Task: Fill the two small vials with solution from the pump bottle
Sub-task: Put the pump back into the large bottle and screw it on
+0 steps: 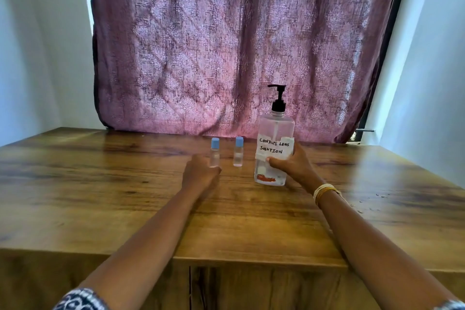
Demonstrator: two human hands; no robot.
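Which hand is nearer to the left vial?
The left hand: its fingers are right at the left vial. The right hand grips the pump bottle, beyond the other vial.

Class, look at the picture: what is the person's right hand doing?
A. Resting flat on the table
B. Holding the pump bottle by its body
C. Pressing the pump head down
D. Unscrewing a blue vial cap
B. The right hand wraps the body of the pump bottle at its handwritten label, well below the black pump head.

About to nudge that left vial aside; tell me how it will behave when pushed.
The left vial is tall, narrow and upright, so it probably tips rather than slides. It looks small and likely light. Once down, its round body may roll across the table.
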